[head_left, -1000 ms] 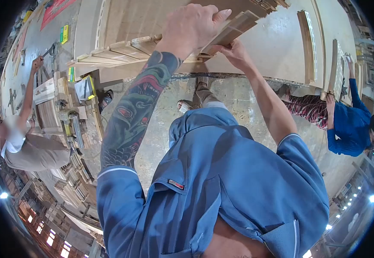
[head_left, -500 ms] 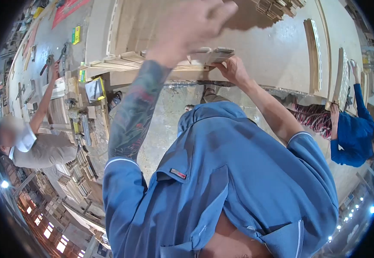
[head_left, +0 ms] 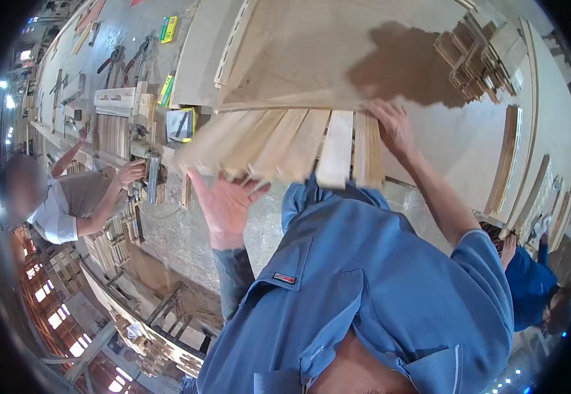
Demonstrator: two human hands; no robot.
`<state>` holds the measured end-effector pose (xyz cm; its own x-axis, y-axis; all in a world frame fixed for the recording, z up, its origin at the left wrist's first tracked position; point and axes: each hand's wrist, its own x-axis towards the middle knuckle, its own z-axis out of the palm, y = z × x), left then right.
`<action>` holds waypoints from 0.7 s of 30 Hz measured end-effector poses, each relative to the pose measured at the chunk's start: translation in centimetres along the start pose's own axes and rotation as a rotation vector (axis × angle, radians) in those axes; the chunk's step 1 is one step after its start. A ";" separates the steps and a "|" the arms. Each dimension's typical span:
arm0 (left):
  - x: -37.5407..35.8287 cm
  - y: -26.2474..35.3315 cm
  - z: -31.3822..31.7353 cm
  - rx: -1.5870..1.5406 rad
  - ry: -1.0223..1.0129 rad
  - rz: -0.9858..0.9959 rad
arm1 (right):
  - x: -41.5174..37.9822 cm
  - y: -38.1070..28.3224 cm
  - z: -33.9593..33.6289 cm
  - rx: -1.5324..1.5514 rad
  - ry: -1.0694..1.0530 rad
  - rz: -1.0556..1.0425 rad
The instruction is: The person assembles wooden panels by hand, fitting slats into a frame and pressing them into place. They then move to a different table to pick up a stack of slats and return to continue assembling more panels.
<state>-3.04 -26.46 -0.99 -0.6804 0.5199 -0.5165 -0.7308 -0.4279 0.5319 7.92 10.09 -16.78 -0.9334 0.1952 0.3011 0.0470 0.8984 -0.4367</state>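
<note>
Several pale wooden slats (head_left: 305, 141) lie side by side in a fan at the near edge of the bench, their left part blurred. My left hand (head_left: 223, 200) is at their near left ends, palm up with fingers spread; some fingertips are at or behind the slat ends. At the far right corner of the row, my right hand (head_left: 394, 128) has its fingers bent around the outermost slats.
A bundle of slats (head_left: 472, 59) lies at the back right of the bench (head_left: 423, 164). Pliers (head_left: 109, 60) and yellow-green boxes (head_left: 168, 29) lie at the left. One person (head_left: 69, 200) works at the left, another in blue (head_left: 531, 295) at the right.
My left hand has come down and back from above the bench to the slat ends, and turned palm up. The slats now lie fanned broadside to view. The view has shifted.
</note>
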 end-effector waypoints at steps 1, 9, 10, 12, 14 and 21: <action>0.4 -0.8 -0.7 -0.011 -0.002 0.000 | 2.6 1.1 1.0 -0.008 -0.006 -0.006; 10.1 -8.9 -6.8 -0.239 0.249 -0.272 | 8.1 4.3 3.9 0.041 0.006 0.805; 11.3 -9.1 -6.8 -0.294 0.252 -0.272 | 6.7 4.7 4.1 0.033 0.015 0.889; 14.4 -9.3 -7.6 -0.358 0.232 -0.293 | 2.1 6.1 5.5 -0.055 0.040 0.947; 17.1 -8.7 -6.9 -0.386 0.247 -0.300 | -1.5 5.1 5.9 -0.154 0.029 0.884; 28.0 -4.9 -5.0 -0.273 0.254 -0.334 | -3.2 0.9 6.7 -0.215 -0.152 0.952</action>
<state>-18.85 -13.48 -21.40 -0.3740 0.4798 -0.7936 -0.8757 -0.4646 0.1318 8.58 7.58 -23.86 -0.5073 0.8345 -0.2149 0.8518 0.4478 -0.2717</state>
